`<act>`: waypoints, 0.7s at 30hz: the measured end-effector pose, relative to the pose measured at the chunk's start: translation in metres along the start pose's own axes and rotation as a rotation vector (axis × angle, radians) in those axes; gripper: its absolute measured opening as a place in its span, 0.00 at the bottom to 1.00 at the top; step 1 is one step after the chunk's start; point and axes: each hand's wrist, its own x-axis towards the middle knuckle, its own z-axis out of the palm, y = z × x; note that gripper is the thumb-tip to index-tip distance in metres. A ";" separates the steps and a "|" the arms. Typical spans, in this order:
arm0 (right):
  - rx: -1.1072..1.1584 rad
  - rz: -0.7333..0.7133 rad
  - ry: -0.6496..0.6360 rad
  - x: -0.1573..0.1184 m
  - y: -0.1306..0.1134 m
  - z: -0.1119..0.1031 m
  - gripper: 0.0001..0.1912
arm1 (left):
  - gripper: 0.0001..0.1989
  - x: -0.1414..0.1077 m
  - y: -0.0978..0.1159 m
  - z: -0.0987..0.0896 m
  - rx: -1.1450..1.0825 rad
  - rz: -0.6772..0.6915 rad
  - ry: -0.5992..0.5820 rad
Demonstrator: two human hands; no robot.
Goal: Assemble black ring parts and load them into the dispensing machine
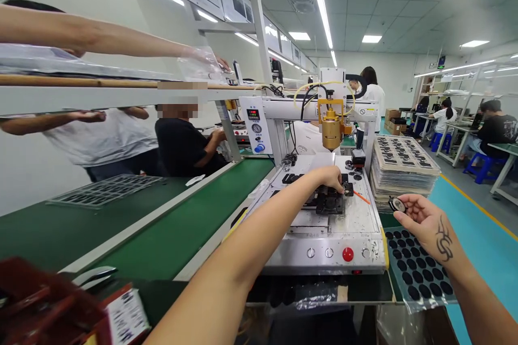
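My left hand (328, 177) reaches onto the bed of a white bench machine (324, 250). Its fingers point down and are pressed together at a black fixture (329, 206); what they grip, if anything, is hidden. Just right of those fingers an orange stick (361, 197) lies slanted on the bed. Off the machine's right side, my right hand (421, 221) pinches a small round black part with a silvery face (398, 204) between thumb and fingers. Below that hand lies a clear sheet with rows of black discs (418, 264). Above the fixture hangs a brass-coloured machine head (331, 129).
Stacked trays of black parts (404, 159) stand right of the machine. A red button (347, 254) sits on its front panel. To the left runs a green conveyor belt (194, 215). A co-worker's arm (101, 35) stretches over the upper shelf; other people sit and stand beyond.
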 end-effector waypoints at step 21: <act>-0.376 -0.106 -0.551 0.163 0.054 0.120 0.17 | 0.17 -0.150 0.006 0.008 -0.438 0.206 0.581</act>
